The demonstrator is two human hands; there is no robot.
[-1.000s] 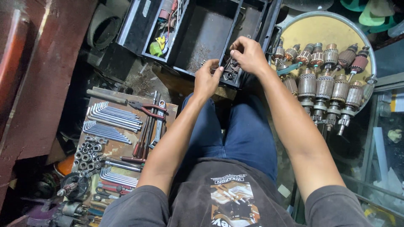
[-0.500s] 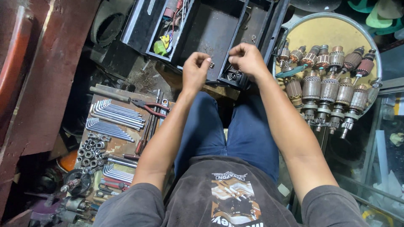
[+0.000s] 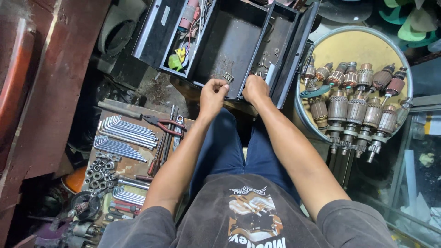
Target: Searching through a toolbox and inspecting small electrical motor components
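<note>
Small metal part [image 3: 227,77] — pinched in the left hand [image 3: 212,94] at the front edge of the open black toolbox [image 3: 229,43] — is best kept over the tray, steadied by the right hand [image 3: 255,88], curled on the rim, its hold unclear.

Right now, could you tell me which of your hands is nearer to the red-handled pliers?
Left. The left hand is at the toolbox edge, just right of the pliers; the right hand is farther right, beyond the left hand.
</note>
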